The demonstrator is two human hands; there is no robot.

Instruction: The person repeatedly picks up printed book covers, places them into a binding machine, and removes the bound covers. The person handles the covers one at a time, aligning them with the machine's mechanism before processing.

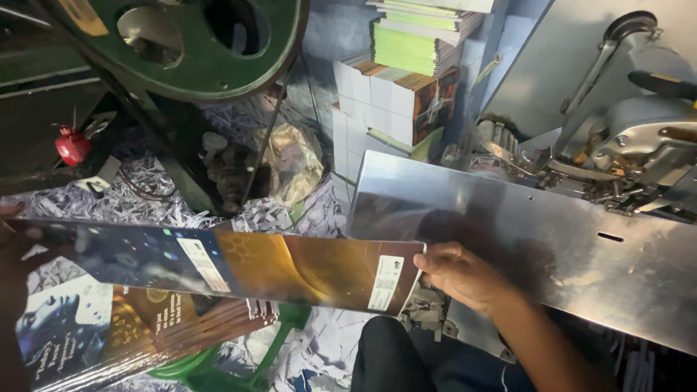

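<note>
A long glossy printed sheet (239, 265), dark blue at its left and brown-gold at its right, stretches across the lower middle. My right hand (459, 274) grips its right end beside the slanted shiny metal plate (566, 247) of a machine. My left hand (10, 218) is barely seen at the left edge, at the sheet's other end; its fingers are hidden. Under the sheet lies a stack of printed covers (109, 334) on a green stool (218, 366).
A stitching machine head (639, 138) stands at the right. A big green wheel (189, 43) is top left, with a red can (72, 147) below it. Stacks of booklets (406, 80) sit behind. Shredded paper (145, 207) litters the floor.
</note>
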